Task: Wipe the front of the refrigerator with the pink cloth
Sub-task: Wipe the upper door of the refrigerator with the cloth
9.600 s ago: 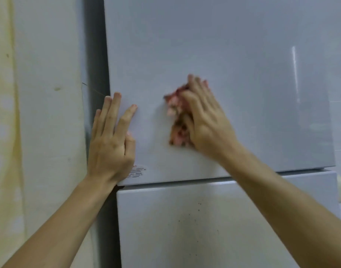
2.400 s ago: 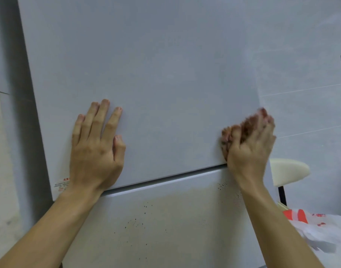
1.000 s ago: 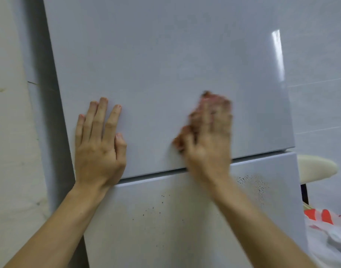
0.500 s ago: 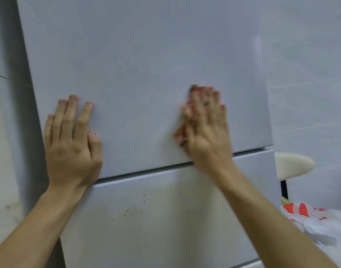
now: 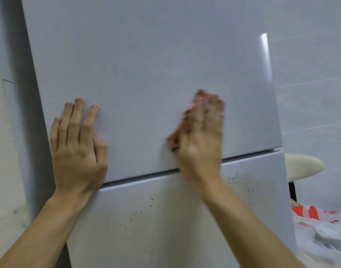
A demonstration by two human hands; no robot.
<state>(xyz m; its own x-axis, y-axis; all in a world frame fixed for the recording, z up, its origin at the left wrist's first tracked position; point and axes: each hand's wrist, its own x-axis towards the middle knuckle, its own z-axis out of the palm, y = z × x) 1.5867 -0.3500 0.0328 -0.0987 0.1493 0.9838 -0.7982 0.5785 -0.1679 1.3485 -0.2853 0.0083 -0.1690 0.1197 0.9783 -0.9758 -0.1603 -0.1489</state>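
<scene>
The white refrigerator [image 5: 146, 64] fills the view, its upper door above a seam and its lower door [image 5: 165, 229] below. My left hand [image 5: 76, 144] lies flat with straight fingers on the upper door near its lower left corner. My right hand [image 5: 202, 136], blurred by motion, presses the pink cloth [image 5: 174, 141] flat against the upper door just above the seam. Only edges of the cloth show past the thumb and fingertips. Dark specks dot the lower door.
A cream stool seat [image 5: 303, 165] stands right of the refrigerator in front of a tiled wall [image 5: 310, 74]. A white plastic bag with red print [image 5: 320, 229] lies at the lower right. A pale wall [image 5: 3, 171] is at the left.
My right hand with the cloth has swept from the door's right edge back toward its middle and keeps rubbing there. My left hand has stayed flat on the door.
</scene>
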